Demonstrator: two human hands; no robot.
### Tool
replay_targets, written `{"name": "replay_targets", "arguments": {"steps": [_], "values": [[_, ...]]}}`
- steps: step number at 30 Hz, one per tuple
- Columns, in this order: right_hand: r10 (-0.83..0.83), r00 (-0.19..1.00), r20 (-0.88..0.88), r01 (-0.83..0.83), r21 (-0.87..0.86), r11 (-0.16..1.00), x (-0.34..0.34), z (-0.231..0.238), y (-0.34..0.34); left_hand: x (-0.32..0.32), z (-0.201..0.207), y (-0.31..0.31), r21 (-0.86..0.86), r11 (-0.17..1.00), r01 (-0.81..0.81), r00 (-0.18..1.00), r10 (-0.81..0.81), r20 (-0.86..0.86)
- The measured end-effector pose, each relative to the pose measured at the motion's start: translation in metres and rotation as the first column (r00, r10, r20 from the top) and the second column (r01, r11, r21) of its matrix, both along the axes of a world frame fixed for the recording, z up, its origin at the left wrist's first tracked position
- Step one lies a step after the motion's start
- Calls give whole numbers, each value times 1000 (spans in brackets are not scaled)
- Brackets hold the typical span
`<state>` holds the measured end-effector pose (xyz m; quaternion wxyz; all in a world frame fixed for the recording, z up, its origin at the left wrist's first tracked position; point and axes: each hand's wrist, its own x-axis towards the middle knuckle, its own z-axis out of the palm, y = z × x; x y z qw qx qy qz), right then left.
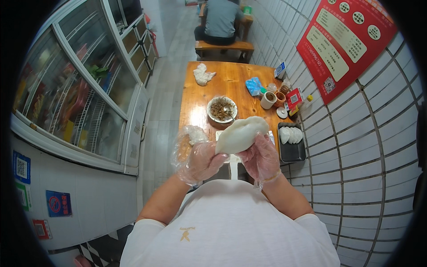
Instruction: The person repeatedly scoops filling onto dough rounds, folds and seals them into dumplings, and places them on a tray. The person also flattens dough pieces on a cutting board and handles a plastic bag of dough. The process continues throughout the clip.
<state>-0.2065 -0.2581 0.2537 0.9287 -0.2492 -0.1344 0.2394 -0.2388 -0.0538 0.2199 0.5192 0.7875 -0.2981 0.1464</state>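
A large white dumpling [242, 135], folded into a half-moon, is held up in front of me between both hands. My left hand [202, 161], in a clear plastic glove, grips its left end. At its right end, my right hand [261, 156], gloved the same way, pinches the lower edge. Just beyond the dumpling stands a white bowl [210, 116] of brown minced filling with a spoon [230, 113] in it. Near my left hand lies a lump of white dough [195, 134] on clear plastic. Several finished dumplings [291, 135] sit in a black tray [292, 153] on the right.
The wooden table [235, 73] carries a crumpled white cloth or bag [203, 74], a blue packet [253, 86] and condiment jars [267, 101] by the tiled wall [356, 147]. A glass-door fridge [89, 89] stands left. Beyond the table, a person [220, 20] sits on a bench [224, 46].
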Motion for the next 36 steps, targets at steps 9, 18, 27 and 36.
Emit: {"name": "replay_targets", "arguments": {"steps": [9, 18, 27, 36], "values": [[5, 989, 149, 68, -479, 875, -6, -5, -15, 14, 13, 6, -414, 909, -48, 885, -154, -439], [24, 998, 54, 3, -440, 898, -24, -8, -55, 20, 29, -63, -385, 901, -201, 773, -96, -627], [-119, 967, 224, 236, -622, 747, -50, -56, -126, 26, -25, -143, 95, 995, 32, 993, -20, -120], [-233, 795, -560, 282, 1, 959, -40, -108, -155, 44, -61, -207, 469, 856, 216, 952, -291, 94]]}}
